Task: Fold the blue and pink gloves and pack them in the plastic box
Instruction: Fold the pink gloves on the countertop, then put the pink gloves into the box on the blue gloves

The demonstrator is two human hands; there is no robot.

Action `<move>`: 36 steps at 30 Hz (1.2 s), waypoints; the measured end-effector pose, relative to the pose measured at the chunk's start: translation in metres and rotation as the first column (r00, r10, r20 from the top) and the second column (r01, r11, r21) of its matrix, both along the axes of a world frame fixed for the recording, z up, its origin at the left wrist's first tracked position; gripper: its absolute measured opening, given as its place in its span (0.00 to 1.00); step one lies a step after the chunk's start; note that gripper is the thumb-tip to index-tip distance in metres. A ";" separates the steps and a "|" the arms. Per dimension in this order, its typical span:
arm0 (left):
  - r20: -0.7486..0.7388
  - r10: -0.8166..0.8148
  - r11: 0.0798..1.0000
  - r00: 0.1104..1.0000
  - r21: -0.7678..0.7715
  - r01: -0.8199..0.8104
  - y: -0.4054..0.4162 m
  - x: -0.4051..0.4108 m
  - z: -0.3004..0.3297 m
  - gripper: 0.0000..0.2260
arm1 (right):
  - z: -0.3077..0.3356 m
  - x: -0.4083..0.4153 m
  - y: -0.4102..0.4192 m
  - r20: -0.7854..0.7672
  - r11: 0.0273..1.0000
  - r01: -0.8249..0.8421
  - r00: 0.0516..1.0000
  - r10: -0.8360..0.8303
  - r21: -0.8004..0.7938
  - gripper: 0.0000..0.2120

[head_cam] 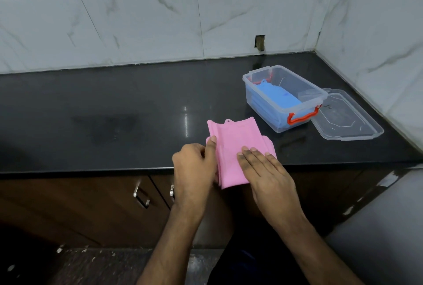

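Head view, looking down at a black table (114,106) with a tiled wall behind. Landmark: the clear plastic box (283,98), open, standing toward the back right corner.

Blue glove (278,97) already lies folded inside the box. Lid (348,117) rests flat on the table, touching the box on its right side. Red handle (303,117) on the box's near end.

Pink glove (231,147) sits left of the box and nearer the person, at the table's front edge, part overhanging it. Its long axis runs roughly from the person away toward the wall, cuff end with a small loop farthest out. It looks partly folded, layers stacked.

Left hand (194,165): thumb and curled fingers pinch the glove's left edge. Right hand (263,168): fingers straight and flat, pressing on the glove's right half, holding nothing.

Judgement: the fold is being set; packing the pink glove remains. The box lies up and to the right of the glove, so the right hand is the nearer one for the carry. The box's long axis runs slantwise to the glove's, so some turn seems needed.
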State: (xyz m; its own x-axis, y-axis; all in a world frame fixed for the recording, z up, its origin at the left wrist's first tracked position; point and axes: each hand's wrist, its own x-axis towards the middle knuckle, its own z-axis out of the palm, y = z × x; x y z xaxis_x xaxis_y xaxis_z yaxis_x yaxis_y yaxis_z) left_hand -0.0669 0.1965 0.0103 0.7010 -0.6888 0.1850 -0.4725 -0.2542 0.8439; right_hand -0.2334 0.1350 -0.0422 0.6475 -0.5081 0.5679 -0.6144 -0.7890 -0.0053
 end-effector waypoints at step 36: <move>-0.930 -0.355 0.907 0.096 -0.318 0.275 -0.024 -0.003 0.049 0.22 | 0.112 -0.062 -0.032 0.507 0.865 -0.072 0.833 -0.222 0.497 0.36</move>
